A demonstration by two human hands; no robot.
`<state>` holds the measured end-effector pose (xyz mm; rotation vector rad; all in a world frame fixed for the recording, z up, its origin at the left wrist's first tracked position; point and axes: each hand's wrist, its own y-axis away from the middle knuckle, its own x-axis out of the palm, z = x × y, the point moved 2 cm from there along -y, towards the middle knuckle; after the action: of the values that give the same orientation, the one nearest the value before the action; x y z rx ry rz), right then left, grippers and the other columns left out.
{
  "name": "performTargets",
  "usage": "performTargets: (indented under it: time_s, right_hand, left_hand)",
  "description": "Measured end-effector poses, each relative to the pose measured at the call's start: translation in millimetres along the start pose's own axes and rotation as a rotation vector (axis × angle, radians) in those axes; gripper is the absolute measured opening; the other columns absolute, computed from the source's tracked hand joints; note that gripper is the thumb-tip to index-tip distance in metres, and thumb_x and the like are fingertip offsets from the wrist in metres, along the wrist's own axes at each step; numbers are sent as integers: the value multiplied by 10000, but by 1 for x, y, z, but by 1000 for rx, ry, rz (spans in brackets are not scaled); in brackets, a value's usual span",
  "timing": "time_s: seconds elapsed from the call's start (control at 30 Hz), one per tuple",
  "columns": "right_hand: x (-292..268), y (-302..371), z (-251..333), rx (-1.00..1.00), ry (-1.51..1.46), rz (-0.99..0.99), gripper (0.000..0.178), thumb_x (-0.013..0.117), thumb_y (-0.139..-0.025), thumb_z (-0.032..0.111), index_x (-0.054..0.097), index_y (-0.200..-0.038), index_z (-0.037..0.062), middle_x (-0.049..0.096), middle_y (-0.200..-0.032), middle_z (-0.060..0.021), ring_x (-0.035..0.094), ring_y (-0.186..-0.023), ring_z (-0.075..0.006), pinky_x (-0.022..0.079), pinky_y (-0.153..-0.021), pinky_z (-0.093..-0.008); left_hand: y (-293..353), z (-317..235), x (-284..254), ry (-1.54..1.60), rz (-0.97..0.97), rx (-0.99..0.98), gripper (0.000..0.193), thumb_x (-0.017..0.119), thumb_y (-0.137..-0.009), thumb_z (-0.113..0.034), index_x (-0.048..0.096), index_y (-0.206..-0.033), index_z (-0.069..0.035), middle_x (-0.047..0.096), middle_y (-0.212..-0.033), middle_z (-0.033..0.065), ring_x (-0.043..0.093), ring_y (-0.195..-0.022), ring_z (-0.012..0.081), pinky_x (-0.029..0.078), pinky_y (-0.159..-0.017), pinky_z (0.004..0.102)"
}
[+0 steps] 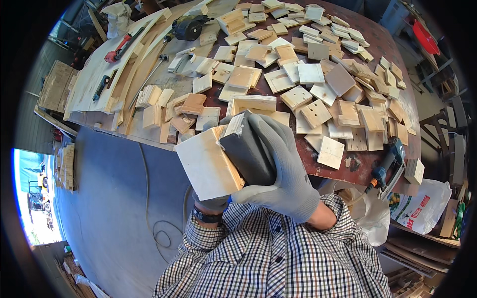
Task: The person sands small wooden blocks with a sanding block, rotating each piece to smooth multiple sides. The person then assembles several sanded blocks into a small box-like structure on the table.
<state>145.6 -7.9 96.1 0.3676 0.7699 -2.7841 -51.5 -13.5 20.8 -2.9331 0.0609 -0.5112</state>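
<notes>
In front of my chest I hold a pale wooden block (pixel 208 161), with its broad face turned up and raw layered edges. Against its right side lies a black block (pixel 248 151) with a pale, ragged end. My right hand (pixel 285 169), in a grey glove, is closed round the black block, thumb along its near end and fingers over the far right side. My left hand (pixel 214 203), also gloved, is under and behind the wooden block. Most of its fingers are hidden by the wood. Both pieces are above the near edge of the dark red table (pixel 310 166).
Square wooden pieces (pixel 310 73) lie heaped across the table. A nail gun (pixel 390 164) rests at its right corner, near a white plastic bag (pixel 422 206). Further left are a black power tool (pixel 189 27), red-handled pliers (pixel 118 48) and long strips. A hose (pixel 159 233) trails on the floor.
</notes>
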Motion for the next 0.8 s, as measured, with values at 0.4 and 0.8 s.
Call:
performTargets:
  time_s: [0.4,0.8]
  right_hand:
    - [-9,-7,-13,-36,202,3,1259,951,-640,640,456,-1591,-20,479,-1545,-245,509,-1431,-409,448,-1184,-515]
    - [-10,-2,-11,-61,168,17,1284,930,-648,683,432,-1593,-30,453,-1565,-280,460,-1466,-451,427,-1186,-551]
  left_hand:
    - [11,7,-8,-331,106,77,686,391,-1136,-551,398,-1612,-58,576,-1533,168,573,-1397,286,508,-1161,440]
    - [3,10,2,46,83,3,703,637,-1072,-481,435,-1608,-75,544,-1568,136,568,-1407,298,479,-1182,457]
